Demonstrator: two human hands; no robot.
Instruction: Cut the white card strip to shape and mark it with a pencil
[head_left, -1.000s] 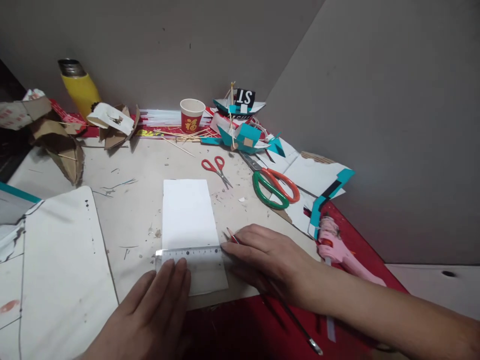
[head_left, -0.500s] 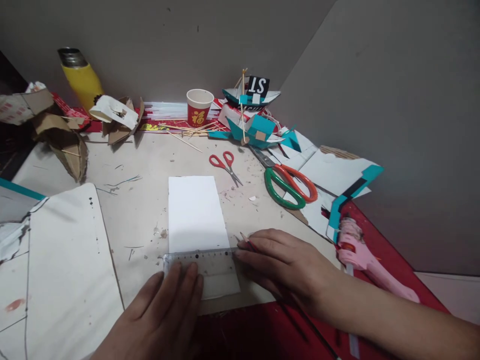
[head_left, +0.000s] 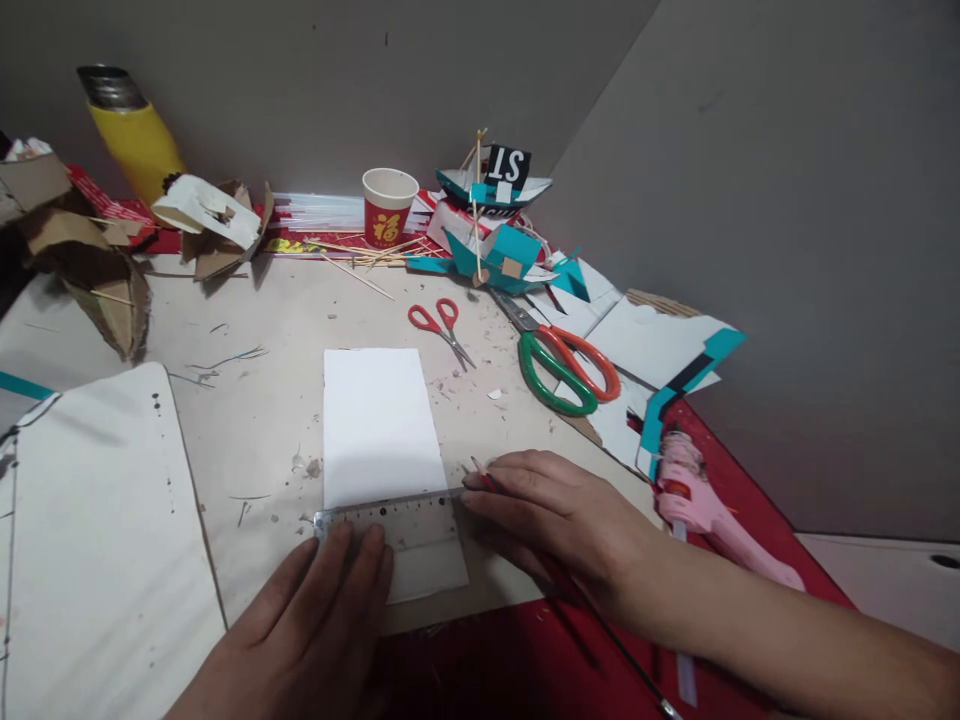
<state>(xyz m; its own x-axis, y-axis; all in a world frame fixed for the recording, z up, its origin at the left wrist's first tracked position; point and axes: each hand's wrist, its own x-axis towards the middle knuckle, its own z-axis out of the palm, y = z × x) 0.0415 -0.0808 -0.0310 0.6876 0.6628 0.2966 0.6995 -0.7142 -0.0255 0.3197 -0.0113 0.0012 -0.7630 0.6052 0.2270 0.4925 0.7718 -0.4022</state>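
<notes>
A white paper rectangle (head_left: 379, 420) lies on the pale board, with a clear ruler (head_left: 420, 522) across its lower part. My left hand (head_left: 315, 610) presses its fingertips on the ruler's left end, fingers slightly apart. At the ruler's right end rests my right hand (head_left: 555, 520), its fingers closed around a pencil (head_left: 489, 480) whose tip points up and left. The pencil's shaft runs back below the palm. Small red-handled scissors (head_left: 442, 330) lie beyond the paper's upper right corner.
Large scissors (head_left: 562, 370) and a pink glue gun (head_left: 712, 510) lie at the right. A paper cup (head_left: 388, 205), teal paper boats (head_left: 495, 255) and wooden sticks (head_left: 360, 255) are at the back. A yellow bottle (head_left: 135, 140) stands back left; a white card (head_left: 105, 530) lies left.
The view has shifted slightly, so most things appear farther left. Both hands keep nearly the same places on the ruler and paper.
</notes>
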